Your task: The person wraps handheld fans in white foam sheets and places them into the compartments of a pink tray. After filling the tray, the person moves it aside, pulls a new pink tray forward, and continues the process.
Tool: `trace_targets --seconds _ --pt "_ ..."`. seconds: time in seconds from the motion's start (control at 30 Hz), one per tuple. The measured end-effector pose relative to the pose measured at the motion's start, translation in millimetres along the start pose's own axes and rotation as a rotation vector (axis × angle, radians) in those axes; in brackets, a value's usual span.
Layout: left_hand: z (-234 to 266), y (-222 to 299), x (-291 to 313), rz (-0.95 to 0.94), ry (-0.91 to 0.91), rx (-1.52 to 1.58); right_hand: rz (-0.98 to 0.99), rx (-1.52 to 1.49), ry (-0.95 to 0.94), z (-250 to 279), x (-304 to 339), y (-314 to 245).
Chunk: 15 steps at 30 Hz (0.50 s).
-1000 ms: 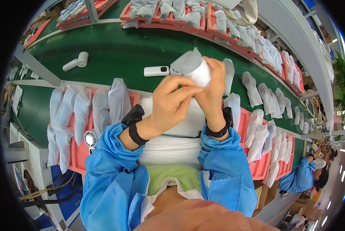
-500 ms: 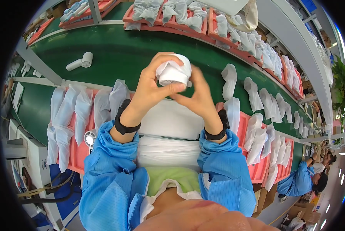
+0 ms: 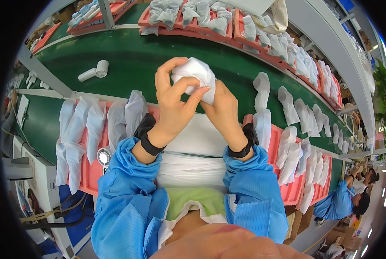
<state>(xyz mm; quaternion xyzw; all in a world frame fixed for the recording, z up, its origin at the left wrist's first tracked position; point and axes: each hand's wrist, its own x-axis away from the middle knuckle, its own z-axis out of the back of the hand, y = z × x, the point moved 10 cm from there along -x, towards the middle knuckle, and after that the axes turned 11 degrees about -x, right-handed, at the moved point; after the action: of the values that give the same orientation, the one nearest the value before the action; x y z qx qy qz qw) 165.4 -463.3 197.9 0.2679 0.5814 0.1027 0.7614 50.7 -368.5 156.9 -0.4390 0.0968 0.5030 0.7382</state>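
Observation:
Above the green conveyor belt, a white handheld fan wrapped in a thin white sleeve (image 3: pixel 196 71) is between my two hands, its round end under the film. My left hand (image 3: pixel 172 97) curls round its left side, with thumb and index finger pinching the film at the front. At its lower right my right hand (image 3: pixel 222 105) grips a fold of the film; some of its fingers are hidden behind. Below the hands lie stacks of white sleeves (image 3: pixel 197 134) and, closer to me, white sheets held by a band (image 3: pixel 188 172).
A bare white handheld fan (image 3: pixel 101 69) lies on the belt (image 3: pixel 132 56) at left. Pink trays (image 3: pixel 87 175) with wrapped fans flank me. More wrapped fans (image 3: pixel 288 105) lie along the belt at right. Filled pink trays (image 3: pixel 221 36) stand beyond. A co-worker (image 3: pixel 342 200) sits far right.
The film now covers the round white end that showed before. My left fingers have shifted to pinch the film at the front, and my right hand has closed in at the lower right.

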Motion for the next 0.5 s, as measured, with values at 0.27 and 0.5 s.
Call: trace_targets --seconds 0.27,0.5 --pt "3 -62 -10 0.179 0.021 0.012 -0.298 -0.41 -0.135 -1 -4 29" --pt "-78 -43 33 0.205 -0.439 0.162 -0.67 0.318 -0.014 26 3 164"
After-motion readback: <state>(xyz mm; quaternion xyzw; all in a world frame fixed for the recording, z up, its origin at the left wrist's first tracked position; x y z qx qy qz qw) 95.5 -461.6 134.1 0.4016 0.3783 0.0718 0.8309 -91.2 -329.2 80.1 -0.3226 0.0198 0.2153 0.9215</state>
